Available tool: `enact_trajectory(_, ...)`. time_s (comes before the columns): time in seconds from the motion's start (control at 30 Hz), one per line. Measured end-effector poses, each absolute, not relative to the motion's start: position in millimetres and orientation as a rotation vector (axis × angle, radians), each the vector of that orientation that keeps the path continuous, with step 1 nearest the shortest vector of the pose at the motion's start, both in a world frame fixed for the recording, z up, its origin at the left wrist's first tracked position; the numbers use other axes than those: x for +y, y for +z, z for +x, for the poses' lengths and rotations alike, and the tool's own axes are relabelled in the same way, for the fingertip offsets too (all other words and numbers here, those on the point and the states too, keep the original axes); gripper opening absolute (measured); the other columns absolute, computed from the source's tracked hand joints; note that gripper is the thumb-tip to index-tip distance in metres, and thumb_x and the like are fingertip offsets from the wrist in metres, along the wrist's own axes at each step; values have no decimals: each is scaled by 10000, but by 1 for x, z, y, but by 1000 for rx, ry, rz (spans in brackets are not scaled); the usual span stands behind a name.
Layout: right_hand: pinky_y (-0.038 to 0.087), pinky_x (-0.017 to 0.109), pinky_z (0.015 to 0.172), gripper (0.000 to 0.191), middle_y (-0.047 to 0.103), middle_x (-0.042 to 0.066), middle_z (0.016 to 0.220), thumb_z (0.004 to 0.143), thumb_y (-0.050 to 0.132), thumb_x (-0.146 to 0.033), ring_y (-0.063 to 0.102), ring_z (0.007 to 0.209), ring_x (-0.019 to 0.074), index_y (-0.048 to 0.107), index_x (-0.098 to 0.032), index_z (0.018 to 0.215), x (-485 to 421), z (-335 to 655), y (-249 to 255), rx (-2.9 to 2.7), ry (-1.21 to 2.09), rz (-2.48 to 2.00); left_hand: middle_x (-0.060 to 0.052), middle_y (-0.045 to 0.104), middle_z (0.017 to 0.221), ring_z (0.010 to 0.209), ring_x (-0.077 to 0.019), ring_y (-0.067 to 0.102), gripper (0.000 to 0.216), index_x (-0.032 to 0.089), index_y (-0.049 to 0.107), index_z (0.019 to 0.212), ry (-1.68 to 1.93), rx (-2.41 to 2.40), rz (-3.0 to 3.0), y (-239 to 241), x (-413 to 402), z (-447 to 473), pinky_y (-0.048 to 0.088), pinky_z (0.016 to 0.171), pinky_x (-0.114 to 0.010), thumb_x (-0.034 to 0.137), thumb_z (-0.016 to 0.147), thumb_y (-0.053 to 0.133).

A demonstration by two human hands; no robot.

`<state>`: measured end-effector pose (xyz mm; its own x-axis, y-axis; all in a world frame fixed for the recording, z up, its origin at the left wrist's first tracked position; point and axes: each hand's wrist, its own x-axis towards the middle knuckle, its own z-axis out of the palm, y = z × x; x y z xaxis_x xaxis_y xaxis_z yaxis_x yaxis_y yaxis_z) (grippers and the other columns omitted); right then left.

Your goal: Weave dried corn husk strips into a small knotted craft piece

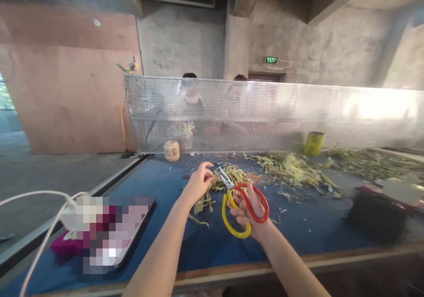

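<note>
Gripping red-and-yellow scissors (pixel 232 187) by the handles, the right hand (pixel 247 211) holds them just above the blue table (pixel 205 248). Beside the blade tips, the left hand (pixel 198 183) pinches a green plant stalk (pixel 202 204), closed around it, near a pile of trimmings (pixel 232 174).

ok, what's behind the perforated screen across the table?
Two people are there, heads above the screen, bodies dim through its holes, a colourful item near one. What they handle and their side of the table are hidden.
</note>
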<state>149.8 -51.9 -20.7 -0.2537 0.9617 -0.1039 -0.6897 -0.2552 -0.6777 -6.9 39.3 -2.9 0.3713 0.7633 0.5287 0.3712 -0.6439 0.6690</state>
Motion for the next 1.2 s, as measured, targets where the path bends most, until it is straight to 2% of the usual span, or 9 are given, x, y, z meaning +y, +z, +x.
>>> enact_trajectory(0.17,162,72,256,542,512,29,552,750,331,-653,282,337,3,484,-139,669,-51,151,-22,-676,1766,-625,3,620,727,701,-142,605,326,200,369,1042,1191,986,2162,-5,43,-9,447,712,-291,158,735,470)
enact_trajectory(0.33,144,75,239,562,374,-40,442,720,363,-667,164,332,4,524,-133,653,-44,158,-27,-712,1735,-549,15,624,700,672,-141,602,323,203,370,1030,1197,1022,2140,-3,41,-8,452,695,-293,170,730,484)
enact_trajectory(0.53,169,77,244,623,294,-55,396,708,329,-697,168,340,13,528,-118,589,-47,158,-24,-758,1685,-568,7,640,702,699,-152,608,375,198,385,1041,1263,1144,2085,-2,41,-8,444,726,-307,180,695,530)
enact_trajectory(0.77,171,75,251,653,336,-37,419,736,308,-680,208,329,-1,527,-91,561,-50,156,-24,-715,1632,-646,4,656,703,734,-171,618,349,204,430,1005,1257,1164,2056,0,39,-8,436,760,-326,213,680,558)
enact_trajectory(0.97,182,85,261,578,493,27,519,730,368,-660,308,340,12,499,-111,608,-56,153,-26,-660,1731,-742,6,647,666,667,-167,625,305,191,442,983,1288,1162,1989,-2,42,-10,459,694,-311,230,695,536)
enact_trajectory(1.2,218,94,264,538,498,15,525,765,337,-628,335,338,20,473,-130,614,-60,151,-25,-670,1727,-847,0,646,668,690,-178,635,272,187,477,933,1333,1127,1928,1,42,-10,464,708,-326,244,679,555)
